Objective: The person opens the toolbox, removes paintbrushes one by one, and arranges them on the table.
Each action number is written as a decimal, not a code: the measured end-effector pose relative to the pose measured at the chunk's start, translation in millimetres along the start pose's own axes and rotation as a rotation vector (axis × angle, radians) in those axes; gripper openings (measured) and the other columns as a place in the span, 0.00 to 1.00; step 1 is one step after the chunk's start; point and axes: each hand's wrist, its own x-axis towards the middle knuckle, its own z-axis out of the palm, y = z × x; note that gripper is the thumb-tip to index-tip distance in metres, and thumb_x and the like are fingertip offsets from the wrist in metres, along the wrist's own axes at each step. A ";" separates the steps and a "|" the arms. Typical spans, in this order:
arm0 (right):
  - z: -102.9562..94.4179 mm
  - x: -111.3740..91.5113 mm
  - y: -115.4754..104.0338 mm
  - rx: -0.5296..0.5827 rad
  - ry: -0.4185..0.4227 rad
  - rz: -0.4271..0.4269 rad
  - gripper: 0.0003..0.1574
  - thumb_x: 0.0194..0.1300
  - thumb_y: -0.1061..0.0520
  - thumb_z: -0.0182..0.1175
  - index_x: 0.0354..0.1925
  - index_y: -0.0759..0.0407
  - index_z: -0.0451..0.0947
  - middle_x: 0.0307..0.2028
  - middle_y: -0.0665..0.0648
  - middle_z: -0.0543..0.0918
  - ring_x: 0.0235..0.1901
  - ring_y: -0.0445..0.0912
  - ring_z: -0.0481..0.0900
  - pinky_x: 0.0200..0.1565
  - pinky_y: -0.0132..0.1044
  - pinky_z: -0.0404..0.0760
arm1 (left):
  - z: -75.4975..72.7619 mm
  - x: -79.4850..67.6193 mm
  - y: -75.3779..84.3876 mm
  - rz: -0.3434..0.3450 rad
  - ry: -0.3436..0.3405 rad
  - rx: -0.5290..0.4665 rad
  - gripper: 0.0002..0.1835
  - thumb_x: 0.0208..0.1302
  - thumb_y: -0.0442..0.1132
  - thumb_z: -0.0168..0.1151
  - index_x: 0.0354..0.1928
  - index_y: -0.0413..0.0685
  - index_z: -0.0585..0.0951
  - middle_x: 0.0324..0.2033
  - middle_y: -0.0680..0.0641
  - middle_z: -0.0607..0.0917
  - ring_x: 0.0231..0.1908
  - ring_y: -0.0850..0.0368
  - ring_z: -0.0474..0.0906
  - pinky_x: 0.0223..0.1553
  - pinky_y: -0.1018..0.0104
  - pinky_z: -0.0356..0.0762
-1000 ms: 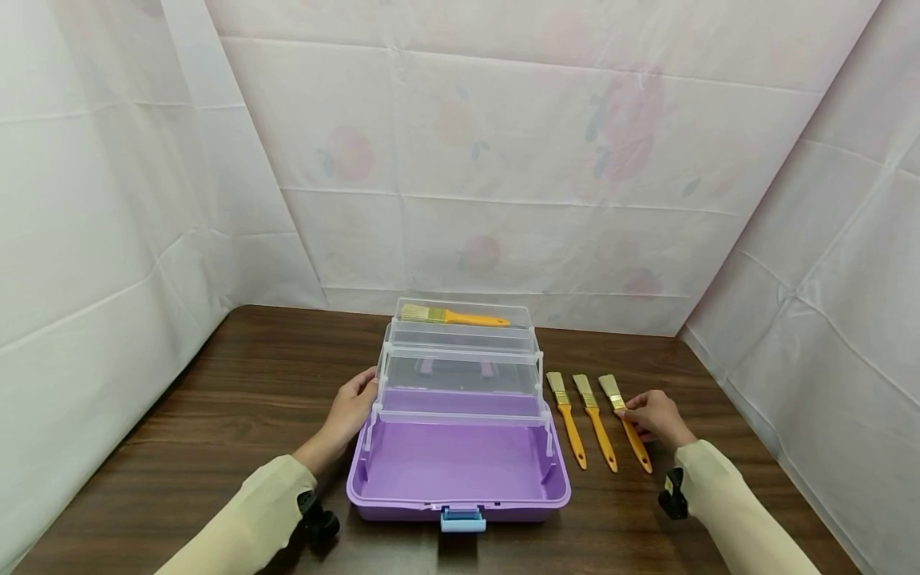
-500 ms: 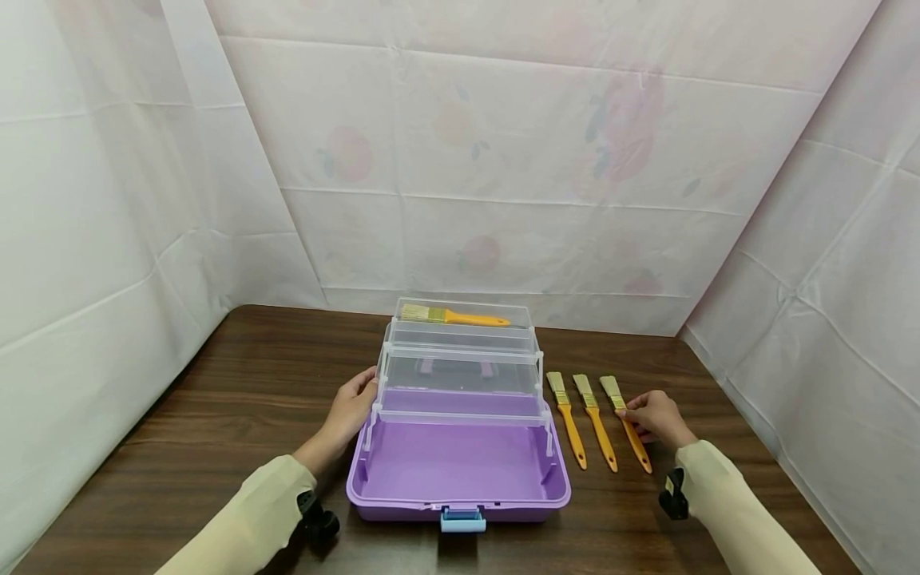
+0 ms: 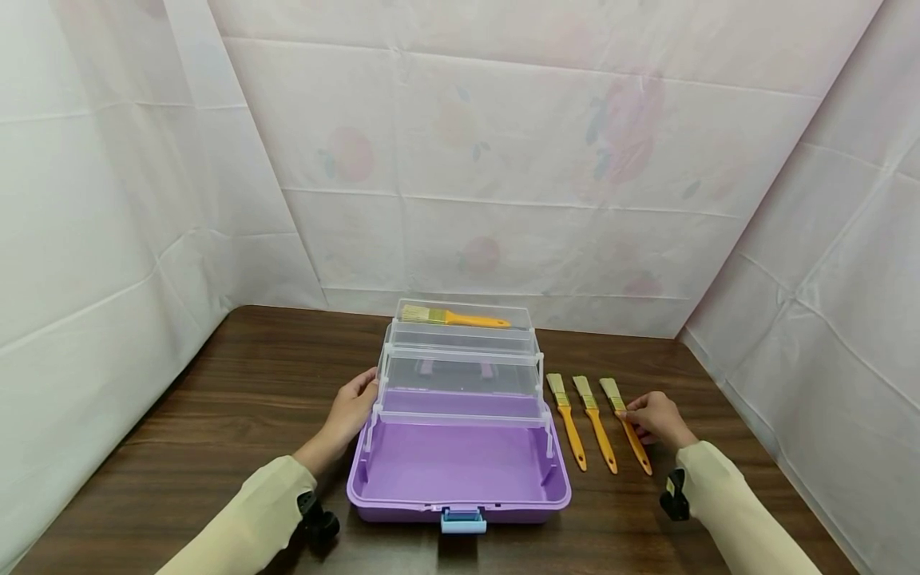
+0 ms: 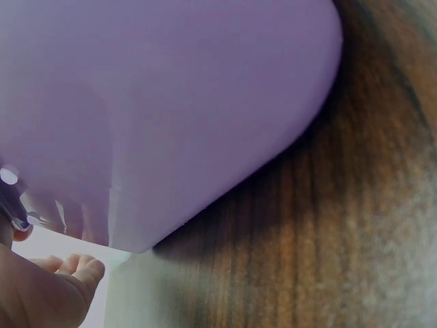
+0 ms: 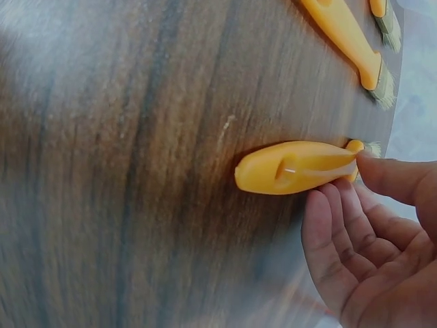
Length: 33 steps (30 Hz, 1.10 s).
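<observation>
A purple toolbox stands unfolded on the table, with clear tiered trays raised toward its back. On the topmost tier lies a paintbrush with a yellow handle. My left hand holds the toolbox at its left rear; in the left wrist view its fingers reach past the purple wall. To the right, my right hand pinches the rightmost paintbrush near the ferrule, between thumb and fingers. That brush appears to lie on the table; whether its head is lifted I cannot tell.
Two similar paintbrushes, a left one and a middle one, lie side by side between the toolbox and my right hand. A light blue latch sticks out at the toolbox front. White cloth hangs behind the wooden table.
The head of the pinched paintbrush has shifted very slightly toward me. Both hands and the toolbox keep their places.
</observation>
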 end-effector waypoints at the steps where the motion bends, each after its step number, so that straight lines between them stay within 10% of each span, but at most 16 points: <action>1: -0.5 -0.1 -0.1 -0.001 -0.001 -0.002 0.15 0.57 0.59 0.58 0.38 0.71 0.75 0.26 0.58 0.77 0.22 0.46 0.75 0.24 0.40 0.78 | 0.1 -0.1 0.1 0.000 0.000 -0.001 0.25 0.66 0.41 0.42 0.61 0.34 0.61 0.56 0.36 0.68 0.53 0.48 0.65 0.53 0.57 0.63; 14: -11.6 -1.0 -12.9 -0.048 -0.014 -0.065 0.14 0.58 0.63 0.53 0.39 0.74 0.74 0.28 0.60 0.79 0.21 0.47 0.75 0.22 0.40 0.77 | -0.2 0.4 0.6 -0.004 0.004 0.001 0.25 0.66 0.41 0.42 0.61 0.34 0.61 0.55 0.35 0.69 0.52 0.48 0.66 0.53 0.57 0.64; 33: -21.1 -4.5 -89.3 -0.128 -0.023 -0.260 0.17 0.59 0.59 0.55 0.44 0.70 0.73 0.30 0.61 0.78 0.21 0.48 0.72 0.23 0.40 0.75 | 0.0 0.6 -0.3 -0.005 -0.003 0.000 0.25 0.66 0.41 0.41 0.61 0.33 0.60 0.56 0.35 0.67 0.54 0.47 0.64 0.54 0.56 0.63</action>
